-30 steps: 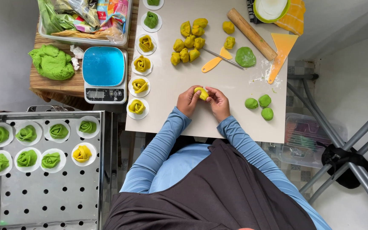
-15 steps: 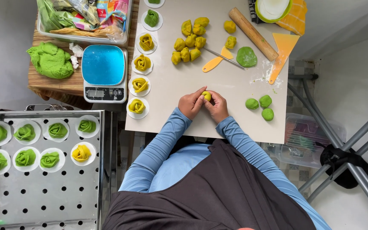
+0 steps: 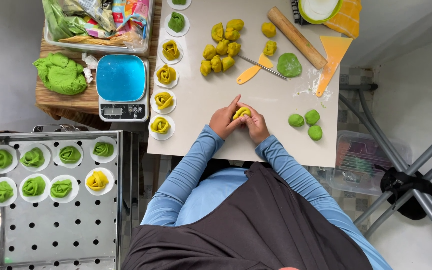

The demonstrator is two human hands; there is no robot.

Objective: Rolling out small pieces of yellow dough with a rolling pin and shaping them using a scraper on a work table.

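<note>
Both my hands meet over the pale table [image 3: 276, 145] and pinch one yellow-green dough piece [image 3: 241, 111]. My left hand [image 3: 224, 121] holds its left side, my right hand [image 3: 254, 125] its right side. Three green dough balls [image 3: 306, 122] lie just right of my right hand. A column of shaped yellow rolls on white papers [image 3: 163, 100] runs along the table's left edge. A heap of yellow dough lumps [image 3: 220, 47] sits farther back.
A rolling pin [image 3: 296, 36], yellow scraper [image 3: 332, 60], flat green dough disc [image 3: 289, 65] and small spatula [image 3: 256, 70] lie at the back right. A blue-topped scale [image 3: 122, 87] and green dough mass [image 3: 60, 74] stand left. A perforated steel tray [image 3: 51, 220] holds several shaped rolls.
My hands have stayed in the same spot, closing tighter around the dough piece and turning it between the fingers.
</note>
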